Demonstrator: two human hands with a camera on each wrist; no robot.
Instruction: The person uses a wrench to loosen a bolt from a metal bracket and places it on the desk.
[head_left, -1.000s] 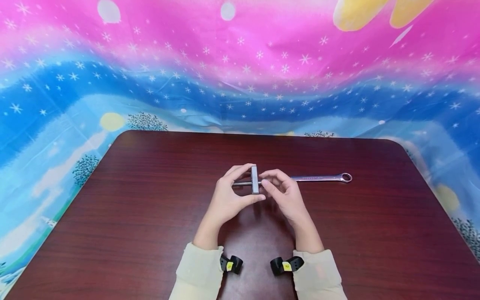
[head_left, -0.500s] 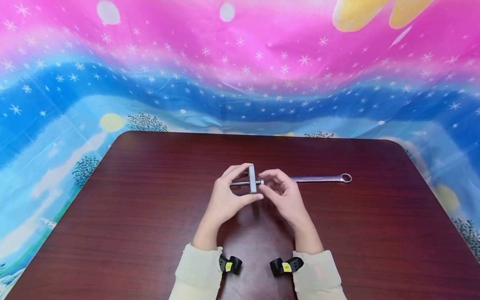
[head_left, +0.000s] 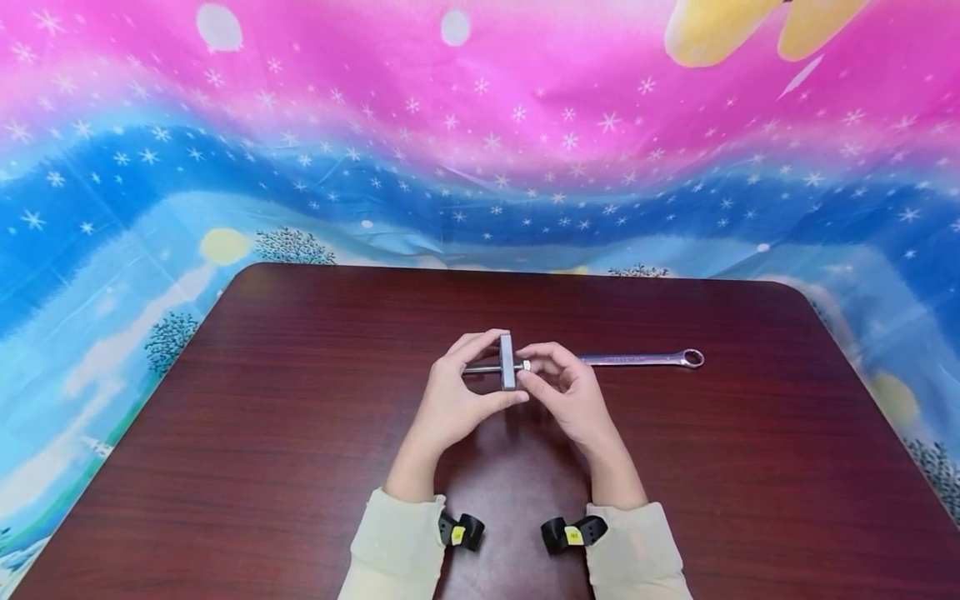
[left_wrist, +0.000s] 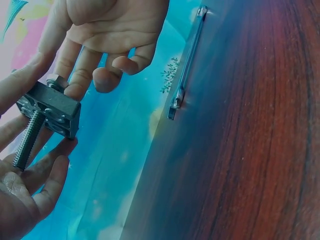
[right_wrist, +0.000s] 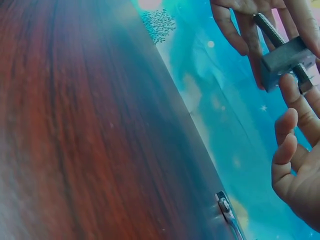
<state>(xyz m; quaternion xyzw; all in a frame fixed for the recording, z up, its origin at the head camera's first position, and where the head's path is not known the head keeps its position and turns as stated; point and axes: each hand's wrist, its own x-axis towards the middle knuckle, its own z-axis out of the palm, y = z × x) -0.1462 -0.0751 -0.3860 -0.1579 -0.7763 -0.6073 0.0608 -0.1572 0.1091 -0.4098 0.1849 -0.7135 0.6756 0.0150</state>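
A grey metal block point(head_left: 507, 362) is held edge-on above the table between the fingertips and thumb of my left hand point(head_left: 450, 400). Through it runs a threaded bolt point(head_left: 482, 369), its shank pointing toward the left palm. Holes show in the face of the block point(left_wrist: 48, 108) in the left wrist view. On the right side the hex bolt head point(left_wrist: 56, 81) stands out from the block. My right hand point(head_left: 576, 398) has thumb and index finger pinching at this head, the other fingers loosely bent.
A shiny wrench point(head_left: 637, 360) with a ring end lies on the dark red-brown table point(head_left: 300, 433), behind and right of the right hand. A colourful snowflake-patterned cloth point(head_left: 480, 167) hangs behind the table. Black straps point(head_left: 573, 534) sit at both cuffs.
The right fingers have shifted on the bolt head, which was covered a second ago and now shows between them and the block. The block has barely moved; the wrench is unmoved.
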